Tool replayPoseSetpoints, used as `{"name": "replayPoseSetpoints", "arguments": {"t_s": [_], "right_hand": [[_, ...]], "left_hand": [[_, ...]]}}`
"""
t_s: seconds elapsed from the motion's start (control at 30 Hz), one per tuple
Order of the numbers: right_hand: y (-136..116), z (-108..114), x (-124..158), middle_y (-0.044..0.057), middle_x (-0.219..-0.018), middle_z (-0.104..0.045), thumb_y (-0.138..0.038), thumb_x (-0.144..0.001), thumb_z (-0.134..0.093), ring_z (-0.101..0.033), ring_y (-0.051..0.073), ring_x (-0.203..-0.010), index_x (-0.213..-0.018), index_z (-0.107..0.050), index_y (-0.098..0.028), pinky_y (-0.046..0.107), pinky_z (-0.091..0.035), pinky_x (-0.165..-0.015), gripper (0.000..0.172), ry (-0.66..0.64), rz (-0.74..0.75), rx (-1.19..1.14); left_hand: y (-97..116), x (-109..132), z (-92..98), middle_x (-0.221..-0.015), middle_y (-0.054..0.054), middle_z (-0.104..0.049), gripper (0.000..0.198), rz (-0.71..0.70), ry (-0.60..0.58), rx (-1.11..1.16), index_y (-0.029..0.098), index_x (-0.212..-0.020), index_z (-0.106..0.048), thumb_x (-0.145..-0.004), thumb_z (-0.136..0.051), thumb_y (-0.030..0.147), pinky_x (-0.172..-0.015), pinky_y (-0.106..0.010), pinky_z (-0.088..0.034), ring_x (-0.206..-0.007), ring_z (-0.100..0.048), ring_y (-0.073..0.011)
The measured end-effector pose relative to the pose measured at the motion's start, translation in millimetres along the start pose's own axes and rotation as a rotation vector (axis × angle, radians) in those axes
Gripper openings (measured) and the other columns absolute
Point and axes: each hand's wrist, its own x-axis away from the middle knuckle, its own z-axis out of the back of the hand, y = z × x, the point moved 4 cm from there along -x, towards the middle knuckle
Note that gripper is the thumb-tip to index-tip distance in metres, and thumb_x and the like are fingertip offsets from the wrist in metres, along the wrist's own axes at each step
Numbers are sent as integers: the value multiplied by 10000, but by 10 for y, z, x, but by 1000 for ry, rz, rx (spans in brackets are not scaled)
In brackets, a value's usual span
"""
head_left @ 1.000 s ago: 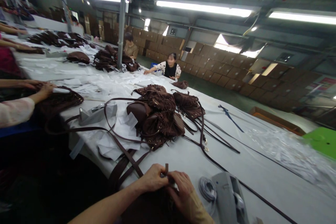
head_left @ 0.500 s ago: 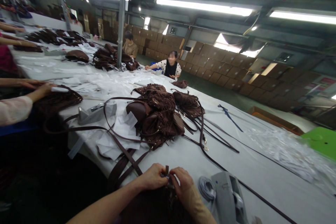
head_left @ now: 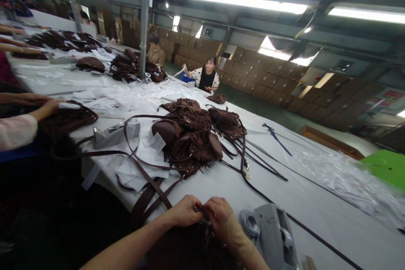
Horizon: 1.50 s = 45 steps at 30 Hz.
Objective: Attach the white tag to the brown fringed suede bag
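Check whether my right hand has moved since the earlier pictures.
No. The right hand stays just left of the grey tape dispenser, fingertips meeting the left hand, both pinching the brown bag.

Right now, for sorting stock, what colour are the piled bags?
The bags are dark brown, best seen in the head view.

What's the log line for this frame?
left hand: pinching top of brown bag | right hand: pinching same spot | near: tape dispenser at right, fringed bag pile ahead

At near table [head_left: 316, 215] edge, left hand [head_left: 185, 211] and right hand [head_left: 222, 218] are met over bag [head_left: 186, 251]; dispenser [head_left: 275, 236] is set just right; pile [head_left: 193, 139] is laid behind, boxes [head_left: 253, 81] stacked far behind.
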Motion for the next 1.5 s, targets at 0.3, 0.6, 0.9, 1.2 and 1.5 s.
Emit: {"name": "replayPoseSetpoints", "arguments": {"t_s": [0.3, 0.6, 0.9, 1.2, 1.5], "right_hand": [[-95, 83, 97, 36, -869, -703, -86, -929, -473, -608, 183, -778, -961, -634, -201, 318, -402, -707, 200, 298, 209, 47], [-291, 220, 77, 89, -1050, -707, -95, -953, -418, -648, 202, -1009, -1171, -613, -195, 355, -572, -873, 309, 349, 368, 81], [-136, 37, 174, 119, -1241, -671, -34, -875, -431, -584, 232, -1230, -1356, -530, -168, 403, -565, -996, 509, 407, 401, 203], [0, 7, 293, 119, -1058, -747, -302, -938, -525, -711, 232, -961, -1091, -711, -162, 334, -597, -863, 279, 598, -249, -271], [-239, -295, 84, 45, -724, -722, -604, -786, -669, -653, 229, -731, -874, -765, -146, 288, -516, -647, 477, 441, -571, -920]], "left_hand": [[85, -2, 53, -634, 32, -507, 58, 39, 60, 64, 180, -703, -563, -735, -543, 225, -560, -276, -234, -603, -413, -135], [106, 12, 121, -559, 52, -480, 176, 205, -36, 573, 181, -726, -551, -652, -561, 341, -513, -241, -293, -514, -419, -117], [29, 38, 69, -545, 52, -466, 375, 238, -10, 829, 168, -671, -516, -612, -756, 449, -500, -218, -296, -478, -393, -77], [-21, 48, 168, -518, 62, -511, 407, 179, 190, 746, 172, -744, -513, -688, -725, 515, -475, -212, -249, -451, -402, -71], [12, 120, 104, -583, 56, -525, 360, 178, 194, 768, 147, -776, -552, -718, -695, 472, -493, -203, -267, -492, -398, -68]]}}
